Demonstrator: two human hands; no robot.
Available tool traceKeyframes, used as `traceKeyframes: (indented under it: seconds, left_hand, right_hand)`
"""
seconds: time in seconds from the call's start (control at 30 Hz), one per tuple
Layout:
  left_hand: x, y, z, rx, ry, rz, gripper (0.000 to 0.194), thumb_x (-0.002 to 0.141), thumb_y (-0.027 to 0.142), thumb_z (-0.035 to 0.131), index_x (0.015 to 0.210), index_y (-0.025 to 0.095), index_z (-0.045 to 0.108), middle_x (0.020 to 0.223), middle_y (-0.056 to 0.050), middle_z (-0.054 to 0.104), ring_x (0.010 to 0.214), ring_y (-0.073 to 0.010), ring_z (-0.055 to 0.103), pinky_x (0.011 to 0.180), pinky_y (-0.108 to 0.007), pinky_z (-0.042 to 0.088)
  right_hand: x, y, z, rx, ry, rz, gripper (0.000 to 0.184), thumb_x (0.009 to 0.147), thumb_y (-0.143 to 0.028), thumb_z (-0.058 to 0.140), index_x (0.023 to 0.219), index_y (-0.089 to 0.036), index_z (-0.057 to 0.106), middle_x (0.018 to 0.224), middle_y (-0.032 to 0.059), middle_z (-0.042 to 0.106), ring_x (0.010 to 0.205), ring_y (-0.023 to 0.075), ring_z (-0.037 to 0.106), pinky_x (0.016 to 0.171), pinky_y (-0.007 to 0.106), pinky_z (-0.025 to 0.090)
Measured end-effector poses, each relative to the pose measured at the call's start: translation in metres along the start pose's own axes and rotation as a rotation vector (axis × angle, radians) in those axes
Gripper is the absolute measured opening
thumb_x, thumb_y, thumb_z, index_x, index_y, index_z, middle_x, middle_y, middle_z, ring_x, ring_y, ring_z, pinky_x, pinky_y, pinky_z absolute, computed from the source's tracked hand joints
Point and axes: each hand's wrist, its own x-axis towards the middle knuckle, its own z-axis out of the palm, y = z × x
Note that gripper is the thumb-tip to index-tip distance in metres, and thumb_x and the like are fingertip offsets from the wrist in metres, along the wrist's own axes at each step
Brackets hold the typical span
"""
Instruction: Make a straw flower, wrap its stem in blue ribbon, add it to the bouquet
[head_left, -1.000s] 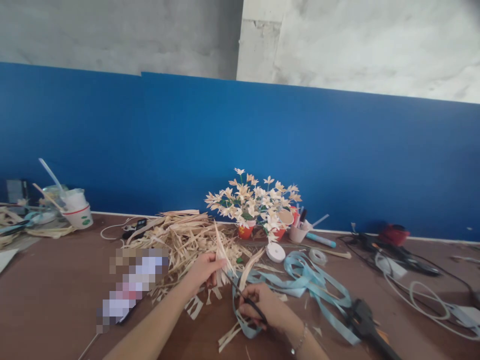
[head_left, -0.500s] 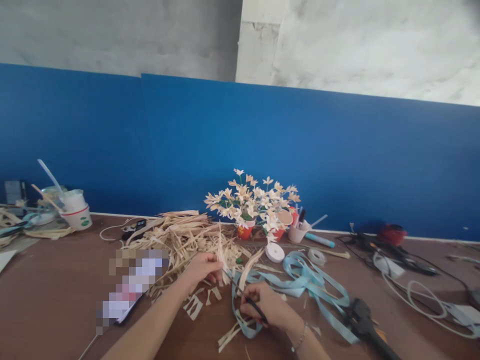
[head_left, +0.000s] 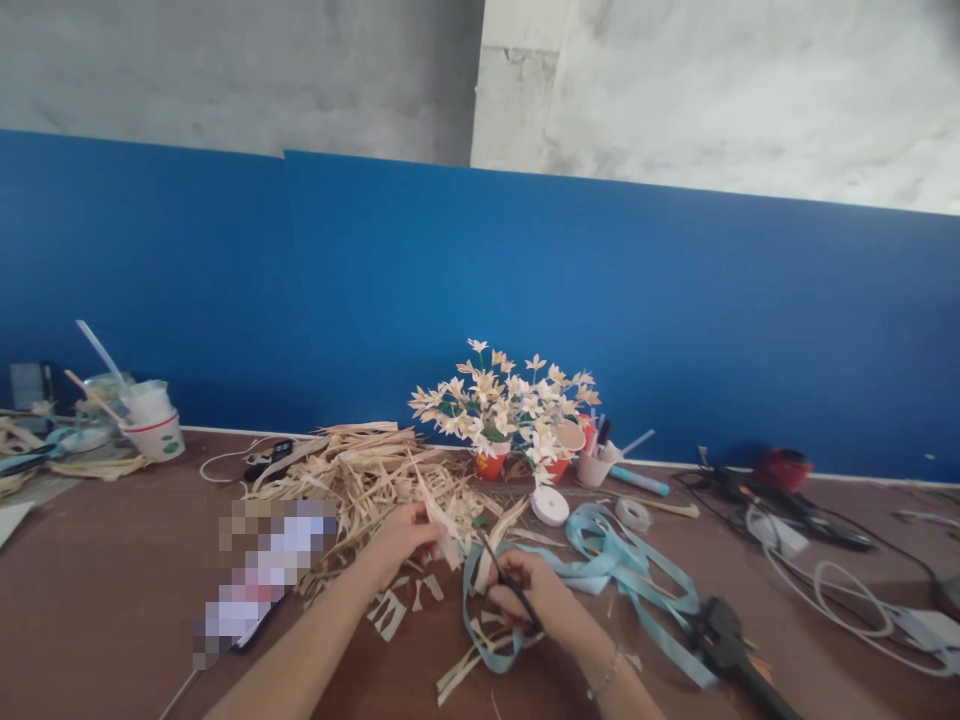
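Observation:
My left hand [head_left: 409, 540] is closed on a pale dried husk strip [head_left: 439, 515], whose pointed tip sticks up and away from me. Black-handled scissors [head_left: 514, 592] sit in my right hand [head_left: 534, 592], fingers wrapped round the handles. Their blades point up and left toward the husk strip, a short gap away from it. Under and behind my left hand spreads a heap of dried husks [head_left: 360, 460]. Small cut scraps [head_left: 390, 612] lie on the table between my forearms. A light blue ribbon [head_left: 600, 550] loops beneath and beside my right hand.
Potted husk flowers [head_left: 517, 395] stand behind my hands, beside a cup of pens [head_left: 595, 465] and a white roll [head_left: 550, 506]. A black glue gun [head_left: 724, 640] lies at right, with cables [head_left: 832, 590] beyond. A blurred-out phone [head_left: 270, 575] is at left, a paper cup [head_left: 154, 435] farther left.
The scissors and my right hand have shifted slightly right, away from the strip. The husk strip in my left hand has tilted to the left and shows more of its broad side.

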Motion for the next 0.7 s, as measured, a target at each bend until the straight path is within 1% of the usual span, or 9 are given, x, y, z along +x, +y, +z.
traceKeyframes:
  seconds: [0.1,0.17,0.2,0.3,0.43,0.5,0.63,0.7]
  left_hand:
    - [-0.005,0.002,0.007,0.015,-0.030,-0.015,0.019,0.058,0.026,0.066,0.069,0.014,0.056,0.052,0.003,0.058,0.040,-0.0077,0.052,0.036,-0.016,0.033]
    - [-0.008,0.003,0.012,0.022,-0.050,-0.025,0.021,0.058,0.027,0.067,0.072,0.014,0.056,0.051,0.002,0.059,0.040,-0.0080,0.052,0.036,-0.016,0.033]
    - [-0.009,0.004,0.015,0.024,-0.060,-0.034,0.023,0.058,0.027,0.067,0.073,0.013,0.056,0.051,0.002,0.060,0.040,-0.0081,0.052,0.036,-0.016,0.032]
    - [-0.012,0.005,0.020,0.040,-0.074,-0.055,0.023,0.057,0.026,0.067,0.073,0.014,0.055,0.048,0.002,0.059,0.039,-0.0085,0.052,0.036,-0.016,0.032]
    - [-0.012,0.005,0.020,0.072,-0.099,-0.050,0.020,0.058,0.024,0.066,0.071,0.014,0.055,0.050,0.002,0.060,0.043,-0.0099,0.055,0.038,-0.017,0.036]
    - [-0.012,0.006,0.019,0.080,-0.109,-0.049,0.018,0.058,0.023,0.065,0.071,0.014,0.056,0.050,0.002,0.061,0.045,-0.0108,0.056,0.039,-0.017,0.038]
    - [-0.012,0.006,0.020,0.087,-0.105,-0.040,0.016,0.058,0.021,0.064,0.070,0.014,0.056,0.050,0.001,0.061,0.047,-0.0122,0.058,0.041,-0.019,0.041]
    - [-0.013,0.007,0.020,0.096,-0.110,-0.038,0.016,0.058,0.021,0.064,0.069,0.013,0.056,0.050,0.001,0.062,0.047,-0.0126,0.058,0.042,-0.019,0.042]
  right_hand:
    - [0.004,-0.003,0.009,0.051,0.172,-0.214,0.019,0.063,-0.022,0.060,0.078,-0.018,0.048,0.063,-0.0035,0.053,0.054,0.0104,0.051,0.052,0.021,0.043]
    - [0.008,0.000,0.018,0.019,0.278,-0.298,0.022,0.063,-0.018,0.061,0.082,-0.017,0.050,0.068,-0.0015,0.055,0.064,0.0129,0.053,0.060,0.023,0.044]
    - [0.010,0.002,0.022,0.011,0.312,-0.315,0.022,0.063,-0.017,0.061,0.083,-0.017,0.050,0.070,-0.0006,0.056,0.066,0.0136,0.053,0.061,0.024,0.044]
    - [0.014,0.008,0.032,0.041,0.388,-0.327,0.019,0.067,-0.019,0.060,0.084,-0.017,0.051,0.070,0.0005,0.057,0.064,0.0139,0.053,0.058,0.024,0.043]
    - [0.017,0.009,0.035,0.088,0.460,-0.322,0.015,0.069,-0.021,0.056,0.083,-0.017,0.052,0.064,-0.0009,0.056,0.060,0.0136,0.053,0.055,0.023,0.042]
    - [0.017,0.008,0.036,0.095,0.454,-0.318,0.015,0.069,-0.021,0.056,0.084,-0.017,0.053,0.062,-0.0012,0.056,0.059,0.0137,0.053,0.055,0.022,0.042]
    - [0.016,0.007,0.037,0.068,0.440,-0.320,0.020,0.067,-0.019,0.058,0.086,-0.017,0.053,0.069,0.0008,0.060,0.061,0.0138,0.054,0.056,0.023,0.042]
    - [0.016,0.008,0.037,0.040,0.448,-0.321,0.020,0.067,-0.018,0.057,0.086,-0.017,0.053,0.071,0.0012,0.060,0.062,0.0139,0.054,0.057,0.023,0.042]
